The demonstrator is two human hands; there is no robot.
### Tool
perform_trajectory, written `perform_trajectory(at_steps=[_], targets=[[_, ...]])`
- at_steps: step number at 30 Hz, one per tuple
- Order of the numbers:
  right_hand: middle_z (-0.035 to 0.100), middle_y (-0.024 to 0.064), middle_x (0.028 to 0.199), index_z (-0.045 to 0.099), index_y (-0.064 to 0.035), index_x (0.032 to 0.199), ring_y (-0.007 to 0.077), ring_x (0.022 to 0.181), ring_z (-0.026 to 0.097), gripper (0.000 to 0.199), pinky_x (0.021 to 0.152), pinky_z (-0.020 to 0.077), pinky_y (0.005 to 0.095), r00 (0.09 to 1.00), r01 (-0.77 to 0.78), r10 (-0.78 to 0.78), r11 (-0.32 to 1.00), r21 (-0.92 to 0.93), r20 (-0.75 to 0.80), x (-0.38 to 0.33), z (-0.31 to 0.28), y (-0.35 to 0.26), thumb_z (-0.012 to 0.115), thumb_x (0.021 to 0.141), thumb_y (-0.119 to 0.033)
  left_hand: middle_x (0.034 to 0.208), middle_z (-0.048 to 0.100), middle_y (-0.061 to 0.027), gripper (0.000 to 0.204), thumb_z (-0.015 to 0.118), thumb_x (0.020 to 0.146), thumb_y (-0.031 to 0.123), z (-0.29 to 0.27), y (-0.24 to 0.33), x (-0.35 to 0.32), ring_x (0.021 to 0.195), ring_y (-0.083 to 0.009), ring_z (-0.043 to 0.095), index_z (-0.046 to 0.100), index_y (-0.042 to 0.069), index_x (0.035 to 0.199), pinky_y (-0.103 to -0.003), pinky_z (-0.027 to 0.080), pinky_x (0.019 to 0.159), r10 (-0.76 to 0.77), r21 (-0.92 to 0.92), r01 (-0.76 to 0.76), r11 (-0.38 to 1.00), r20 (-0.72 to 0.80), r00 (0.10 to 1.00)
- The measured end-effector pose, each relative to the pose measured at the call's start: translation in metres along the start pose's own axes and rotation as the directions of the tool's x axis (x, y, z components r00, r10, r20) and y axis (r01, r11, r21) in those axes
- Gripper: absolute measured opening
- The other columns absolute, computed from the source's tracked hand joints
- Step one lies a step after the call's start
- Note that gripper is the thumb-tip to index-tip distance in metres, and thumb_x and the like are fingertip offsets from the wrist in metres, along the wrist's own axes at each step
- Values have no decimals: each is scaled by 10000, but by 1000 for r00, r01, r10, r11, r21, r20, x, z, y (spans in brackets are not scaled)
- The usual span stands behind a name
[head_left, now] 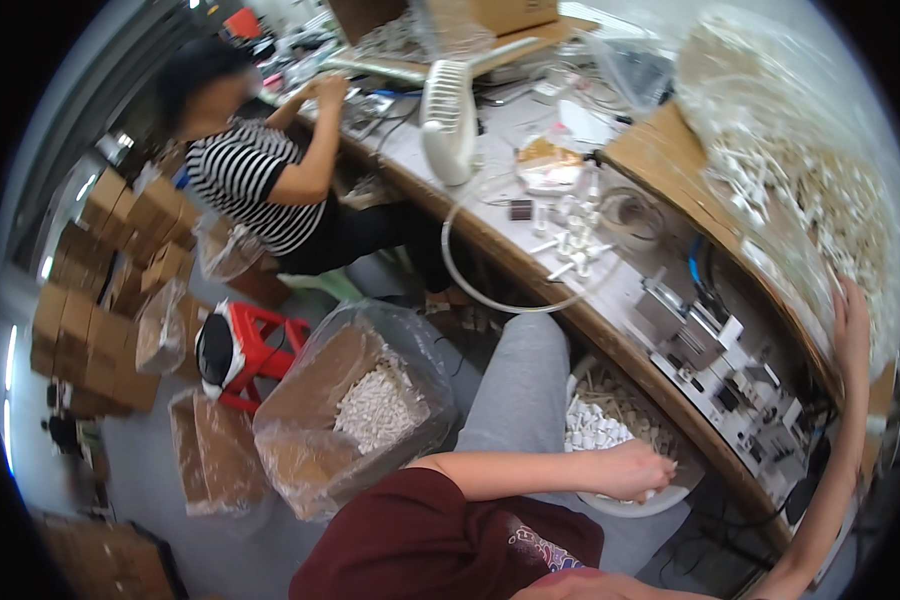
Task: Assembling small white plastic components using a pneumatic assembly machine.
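Note:
My left hand [634, 471] is closed above a round white basin [642, 508] beside my leg, with bits of white showing at the fingertips. The basin holds small white plastic parts [594, 428] and some more beige ones. At the far right, my right arm stretches up to a large carton [660, 150] on the bench, lined with clear plastic. My right hand [850, 318] is at the carton's near side with its fingers extended toward the heap of white plastic parts [800, 190]. Whether its fingertips touch a part is too small to tell.
A small metal fixture [700, 335] stands on the workbench [515, 215], near loose white parts [578, 240] and a white fan [448, 120]. On the floor are a lined carton [300, 400] of white parts and a red stool [265, 350]. A co-worker [260, 180] sits farther along.

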State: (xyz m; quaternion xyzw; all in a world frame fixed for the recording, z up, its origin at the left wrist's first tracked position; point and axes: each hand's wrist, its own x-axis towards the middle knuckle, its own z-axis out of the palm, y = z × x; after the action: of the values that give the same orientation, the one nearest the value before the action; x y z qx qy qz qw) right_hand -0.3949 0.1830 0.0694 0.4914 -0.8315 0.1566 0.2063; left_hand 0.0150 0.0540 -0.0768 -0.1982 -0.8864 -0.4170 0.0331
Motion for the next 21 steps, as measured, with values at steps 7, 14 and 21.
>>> perform_trajectory(at_steps=[7, 14, 21], targets=[[597, 187, 1307, 549, -21, 1344, 323, 1164, 596, 408, 1005, 463, 380, 999, -2, -3, 994, 106, 53, -2, 15, 40, 484, 948, 54, 1179, 656, -150, 274, 774, 684, 171, 79, -53, -48, 943, -324, 694, 685, 1, 879, -443, 567, 774, -177, 190, 174, 966, -3, 984], [603, 115, 1319, 534, -39, 1366, 229, 1115, 617, 362, 901, 503, 327, 985, 47, -29, 993, 105, -168, 2, 17, 57, 473, 1011, -7, 919, 618, -66, 214, 725, 702, 203, 100, -45, -83, 975, -270, 622, 661, 71, 859, -406, 507, 810, -59, 311, 94, 946, -121, 991], [612, 24, 1259, 537, -95, 1383, 81, 817, 530, 336, 696, 448, 247, 978, -155, 199, 893, 422, -63, -1, 16, 23, 473, 1054, -113, 918, 600, -46, 99, 623, 756, 209, 113, -59, -92, 921, -222, 577, 657, 122, 723, -355, 465, 780, -108, 589, 110, 801, -38, 993]])
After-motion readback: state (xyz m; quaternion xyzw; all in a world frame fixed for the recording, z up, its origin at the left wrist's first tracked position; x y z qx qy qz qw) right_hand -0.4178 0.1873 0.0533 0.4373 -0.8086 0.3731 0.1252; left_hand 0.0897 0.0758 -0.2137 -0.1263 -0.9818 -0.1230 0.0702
